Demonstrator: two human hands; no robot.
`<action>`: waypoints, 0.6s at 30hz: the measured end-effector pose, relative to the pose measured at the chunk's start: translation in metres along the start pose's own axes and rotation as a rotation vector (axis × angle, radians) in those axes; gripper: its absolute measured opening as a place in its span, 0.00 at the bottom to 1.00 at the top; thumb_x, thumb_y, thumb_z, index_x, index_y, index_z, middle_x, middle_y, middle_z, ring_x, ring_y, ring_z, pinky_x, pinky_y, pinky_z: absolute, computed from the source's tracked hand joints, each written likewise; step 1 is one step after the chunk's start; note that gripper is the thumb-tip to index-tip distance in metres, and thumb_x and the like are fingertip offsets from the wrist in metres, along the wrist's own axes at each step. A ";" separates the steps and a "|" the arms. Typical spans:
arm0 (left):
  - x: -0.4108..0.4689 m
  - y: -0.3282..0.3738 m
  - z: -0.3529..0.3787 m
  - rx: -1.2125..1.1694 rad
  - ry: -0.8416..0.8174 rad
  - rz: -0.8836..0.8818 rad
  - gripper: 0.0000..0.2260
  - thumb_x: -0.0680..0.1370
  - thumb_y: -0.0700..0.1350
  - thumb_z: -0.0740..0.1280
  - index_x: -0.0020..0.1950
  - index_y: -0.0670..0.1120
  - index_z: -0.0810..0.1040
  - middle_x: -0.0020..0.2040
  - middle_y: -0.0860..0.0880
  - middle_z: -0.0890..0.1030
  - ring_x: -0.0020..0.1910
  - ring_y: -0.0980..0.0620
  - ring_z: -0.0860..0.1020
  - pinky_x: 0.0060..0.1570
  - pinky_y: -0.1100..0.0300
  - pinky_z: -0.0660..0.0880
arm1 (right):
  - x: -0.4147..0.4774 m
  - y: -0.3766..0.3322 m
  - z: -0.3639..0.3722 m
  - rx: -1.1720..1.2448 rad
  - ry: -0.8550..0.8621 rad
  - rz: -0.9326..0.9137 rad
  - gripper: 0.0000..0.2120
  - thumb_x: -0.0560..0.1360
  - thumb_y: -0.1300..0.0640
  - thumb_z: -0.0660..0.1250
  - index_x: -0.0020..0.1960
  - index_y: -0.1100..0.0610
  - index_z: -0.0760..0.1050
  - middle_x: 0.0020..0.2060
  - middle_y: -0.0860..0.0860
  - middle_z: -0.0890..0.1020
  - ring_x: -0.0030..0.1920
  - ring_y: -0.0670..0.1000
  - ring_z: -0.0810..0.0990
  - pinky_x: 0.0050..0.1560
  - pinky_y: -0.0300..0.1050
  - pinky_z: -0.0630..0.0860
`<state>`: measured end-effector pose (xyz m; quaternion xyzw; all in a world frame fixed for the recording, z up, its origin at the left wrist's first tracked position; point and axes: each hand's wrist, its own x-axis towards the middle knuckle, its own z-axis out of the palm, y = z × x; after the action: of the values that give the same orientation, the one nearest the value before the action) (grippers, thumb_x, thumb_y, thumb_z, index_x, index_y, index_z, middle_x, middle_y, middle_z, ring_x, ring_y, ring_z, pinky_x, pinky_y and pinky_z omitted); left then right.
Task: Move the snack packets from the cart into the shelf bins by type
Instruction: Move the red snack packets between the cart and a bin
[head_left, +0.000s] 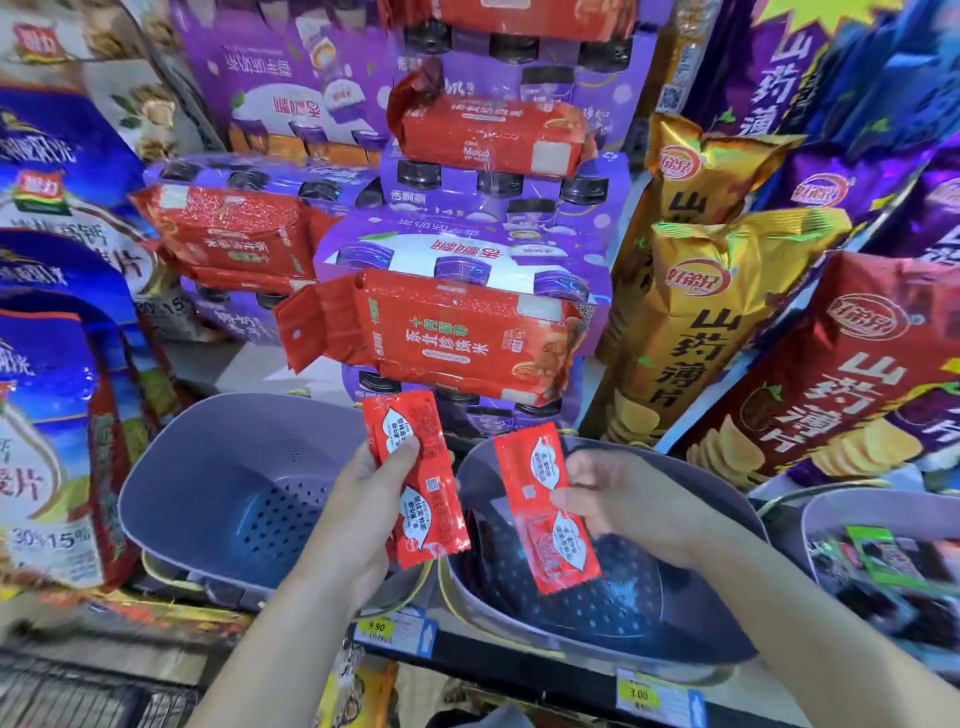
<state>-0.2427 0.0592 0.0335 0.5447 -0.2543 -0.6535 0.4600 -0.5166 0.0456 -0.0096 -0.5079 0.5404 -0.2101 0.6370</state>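
Two bare forearms reach up from the lower edge toward the shelf bins. The left hand (363, 509) clamps a small stack of red packets (423, 483) between thumb and fingers (402, 451), held between the left bin (171, 493) and the middle bin (483, 597), likely as a reserve. The right hand (639, 504) pinches a single red packet (545, 514) at its edge over the middle bin, probably ready to drop it there. Both hold their packets steeply, long axis near upright, tops leaning left and lower ends pointing down.
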 end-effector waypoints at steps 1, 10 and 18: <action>-0.001 0.000 0.003 -0.007 -0.003 -0.013 0.12 0.86 0.51 0.65 0.65 0.47 0.79 0.52 0.41 0.88 0.48 0.42 0.88 0.44 0.49 0.85 | -0.003 -0.009 0.006 0.135 -0.035 -0.041 0.16 0.73 0.46 0.77 0.51 0.57 0.79 0.54 0.54 0.87 0.53 0.58 0.87 0.54 0.58 0.81; -0.015 -0.002 0.027 0.000 -0.087 0.008 0.18 0.80 0.52 0.70 0.67 0.45 0.79 0.56 0.41 0.88 0.54 0.41 0.87 0.54 0.44 0.85 | -0.010 -0.059 0.077 0.260 0.177 -0.201 0.08 0.77 0.62 0.75 0.51 0.67 0.80 0.47 0.67 0.84 0.43 0.59 0.84 0.48 0.62 0.84; -0.005 -0.002 -0.008 -0.034 0.069 0.004 0.10 0.82 0.47 0.71 0.63 0.47 0.81 0.51 0.44 0.89 0.42 0.47 0.88 0.37 0.52 0.84 | 0.030 -0.016 0.064 -0.221 0.130 0.121 0.13 0.79 0.48 0.73 0.56 0.56 0.79 0.38 0.50 0.82 0.34 0.45 0.79 0.33 0.39 0.78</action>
<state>-0.2354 0.0662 0.0322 0.5584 -0.2282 -0.6377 0.4791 -0.4443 0.0414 -0.0164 -0.5268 0.6301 -0.1427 0.5524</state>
